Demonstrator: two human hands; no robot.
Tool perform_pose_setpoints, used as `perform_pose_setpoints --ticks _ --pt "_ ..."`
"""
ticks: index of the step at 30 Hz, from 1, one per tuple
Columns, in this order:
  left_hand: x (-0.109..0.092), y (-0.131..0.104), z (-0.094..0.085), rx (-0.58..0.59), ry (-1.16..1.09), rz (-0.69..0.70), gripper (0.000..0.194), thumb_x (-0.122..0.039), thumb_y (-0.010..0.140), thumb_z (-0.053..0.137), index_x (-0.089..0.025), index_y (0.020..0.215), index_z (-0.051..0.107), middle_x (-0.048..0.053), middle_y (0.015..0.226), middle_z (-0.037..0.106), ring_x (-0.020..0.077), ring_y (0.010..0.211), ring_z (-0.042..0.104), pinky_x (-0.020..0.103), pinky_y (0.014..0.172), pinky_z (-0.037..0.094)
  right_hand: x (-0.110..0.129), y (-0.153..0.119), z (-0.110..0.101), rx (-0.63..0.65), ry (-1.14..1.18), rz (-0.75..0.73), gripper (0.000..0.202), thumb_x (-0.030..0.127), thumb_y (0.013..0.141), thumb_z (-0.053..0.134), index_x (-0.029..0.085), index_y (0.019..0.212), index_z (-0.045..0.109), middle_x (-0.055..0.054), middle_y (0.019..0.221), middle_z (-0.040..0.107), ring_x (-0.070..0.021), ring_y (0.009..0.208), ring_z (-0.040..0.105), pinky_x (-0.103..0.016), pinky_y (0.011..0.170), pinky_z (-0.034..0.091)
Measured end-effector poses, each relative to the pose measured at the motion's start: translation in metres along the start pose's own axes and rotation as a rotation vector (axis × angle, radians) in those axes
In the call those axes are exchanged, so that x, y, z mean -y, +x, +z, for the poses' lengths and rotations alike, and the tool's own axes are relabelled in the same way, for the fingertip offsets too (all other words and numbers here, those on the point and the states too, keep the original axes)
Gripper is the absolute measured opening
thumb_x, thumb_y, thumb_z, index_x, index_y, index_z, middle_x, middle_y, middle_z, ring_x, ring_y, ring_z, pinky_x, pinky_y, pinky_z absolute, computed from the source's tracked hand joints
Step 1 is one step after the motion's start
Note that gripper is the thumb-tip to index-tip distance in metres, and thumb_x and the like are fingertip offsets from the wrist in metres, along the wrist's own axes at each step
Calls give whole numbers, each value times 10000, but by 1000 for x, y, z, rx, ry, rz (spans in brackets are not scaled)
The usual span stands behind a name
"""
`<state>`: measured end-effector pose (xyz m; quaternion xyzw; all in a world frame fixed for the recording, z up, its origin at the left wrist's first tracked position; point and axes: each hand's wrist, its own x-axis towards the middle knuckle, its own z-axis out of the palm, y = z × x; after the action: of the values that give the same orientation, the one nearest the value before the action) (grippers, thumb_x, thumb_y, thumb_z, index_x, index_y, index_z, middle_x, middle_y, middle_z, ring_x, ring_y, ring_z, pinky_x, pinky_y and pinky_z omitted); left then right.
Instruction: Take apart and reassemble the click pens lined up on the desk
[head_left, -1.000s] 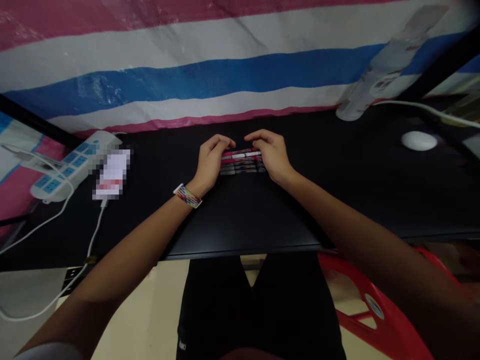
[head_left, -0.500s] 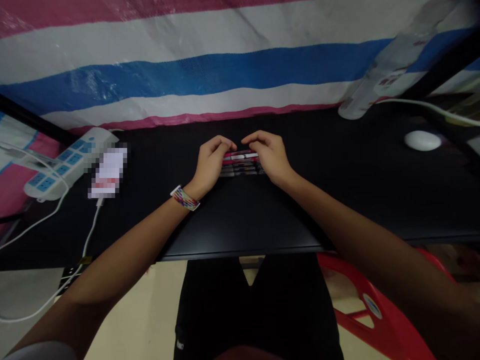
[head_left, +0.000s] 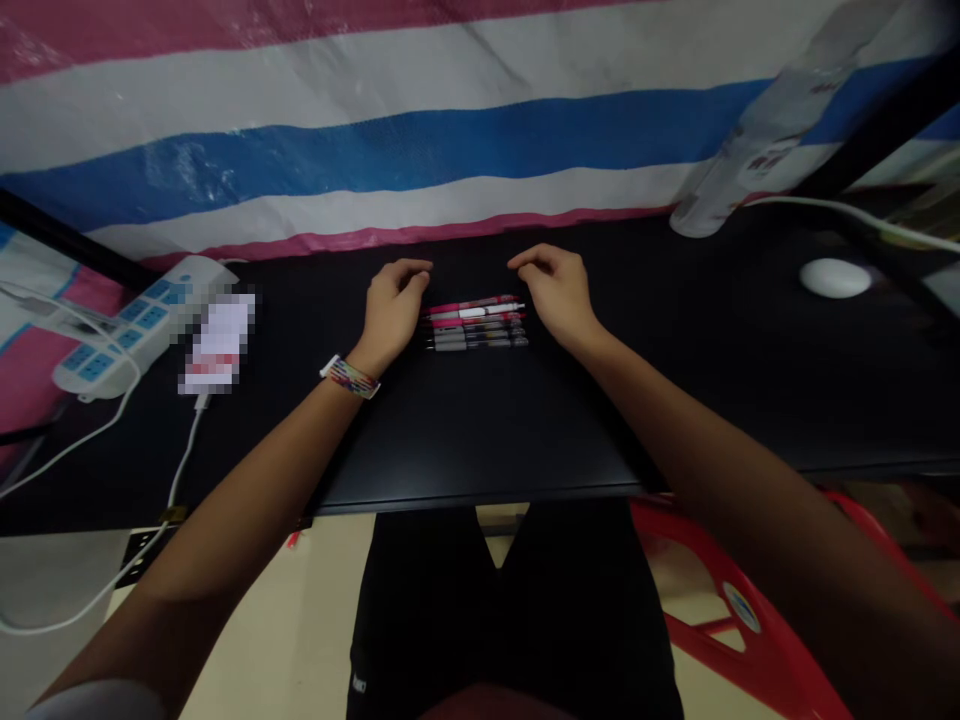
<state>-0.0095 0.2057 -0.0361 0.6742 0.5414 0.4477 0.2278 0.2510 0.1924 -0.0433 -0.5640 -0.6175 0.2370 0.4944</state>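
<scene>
Several pens (head_left: pixel 477 325) lie side by side in a neat row on the black desk (head_left: pixel 480 430). Those toward the far side are red or pink, one with a white part, and the nearer ones look grey and clear. At the row's left end is my left hand (head_left: pixel 393 308), fingers slightly curled and apart, holding nothing. It wears a colourful woven band (head_left: pixel 351 377) on the wrist. My right hand (head_left: pixel 561 293) rests by the right end of the pens, thumb and forefinger apart, with nothing in it.
To the left lie a power strip (head_left: pixel 112 350), a blurred-out phone-like object (head_left: pixel 221 340) and white cables. A clear bottle (head_left: pixel 739 175) and a white mouse (head_left: pixel 835 278) stand at the right. Striped sheeting (head_left: pixel 420 150) hangs behind. A red stool (head_left: pixel 757 650) is below the desk.
Both hands have moved apart, the left one leftward and the right one slightly rightward, away from the pens. The pens' ends, covered before, now show.
</scene>
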Motion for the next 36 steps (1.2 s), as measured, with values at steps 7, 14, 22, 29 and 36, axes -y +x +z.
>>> perform_pose_setpoints --ticks 7,14,22,29,36 --pt "42 20 -28 -61 242 -110 407 -330 847 794 -264 1248 824 216 1468 708 551 1529 493 804 1336 266 -23 14 -10 -72 -150 -69 278 142 925 594 255 1045 818 -102 1146 825 -318 1099 766 -501 1058 617" --pt "48 17 -35 70 407 -32 609 -618 911 752 -370 1466 776 158 1710 605 556 1719 291 811 1378 106 -35 20 -8 -55 -254 -111 319 65 906 644 224 1099 842 -145 1262 810 -379 1282 742 -595 1248 523" --pt "53 31 -36 167 521 -72 827 -751 942 680 -355 1668 659 140 1833 506 539 1775 241 814 1397 52 -53 30 -10 71 -280 -143 319 112 973 680 191 1227 856 -180 1372 807 -404 1391 728 -636 1300 511" --pt "20 27 -45 363 809 -160 919 -827 1069 276 -378 1870 315 33 1980 217 480 1833 117 753 1444 58 -57 45 -44 329 -546 -183 583 492 1154 466 318 1665 688 -35 1780 595 -411 1742 434 -723 1444 300" --pt "15 28 -50 401 849 -128 940 -845 1071 220 -375 1884 258 22 1989 176 459 1838 115 711 1460 71 -49 43 -47 378 -658 -185 688 594 1177 343 342 1782 553 -1 1863 482 -437 1766 380 -760 1418 315"
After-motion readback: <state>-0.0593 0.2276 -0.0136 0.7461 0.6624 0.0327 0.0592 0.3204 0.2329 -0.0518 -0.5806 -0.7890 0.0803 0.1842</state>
